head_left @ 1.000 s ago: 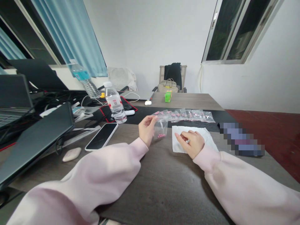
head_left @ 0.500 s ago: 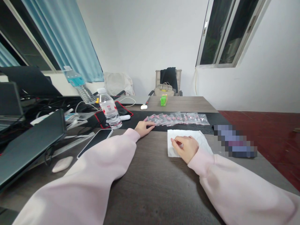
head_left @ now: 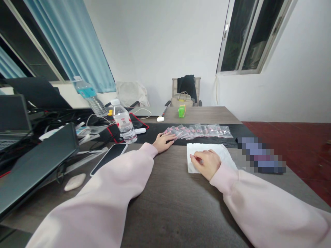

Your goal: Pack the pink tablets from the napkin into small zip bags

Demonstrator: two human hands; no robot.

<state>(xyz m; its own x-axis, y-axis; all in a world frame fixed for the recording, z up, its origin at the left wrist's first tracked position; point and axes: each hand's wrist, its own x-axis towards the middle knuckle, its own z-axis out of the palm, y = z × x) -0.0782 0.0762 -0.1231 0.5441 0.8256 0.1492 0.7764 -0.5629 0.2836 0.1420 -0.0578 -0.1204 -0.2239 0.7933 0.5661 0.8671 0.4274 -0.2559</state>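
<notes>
A row of small clear bags [head_left: 199, 131] with pink bits inside lies across a dark mat [head_left: 150, 131] on the grey table [head_left: 176, 203]. My left hand [head_left: 163, 142] reaches to the left end of that row, fingers stretched flat onto the last bag [head_left: 172, 131]. My right hand [head_left: 205, 163] rests on a white sheet of paper [head_left: 222, 152] nearer me, fingers curled in a pinch around a small pink thing that I cannot make out. Both arms wear pale pink sleeves.
A water bottle [head_left: 124, 121] and a dark phone [head_left: 108, 158] sit left of my left hand. Laptops [head_left: 33, 162], cables and a second bottle [head_left: 90, 96] crowd the left side. A green box [head_left: 181, 111] and a chair with a bag [head_left: 184, 93] stand at the far end.
My left hand carried a clear bag from in front of me out to the left end of the row and laid it flat there. My right hand stayed on the paper.
</notes>
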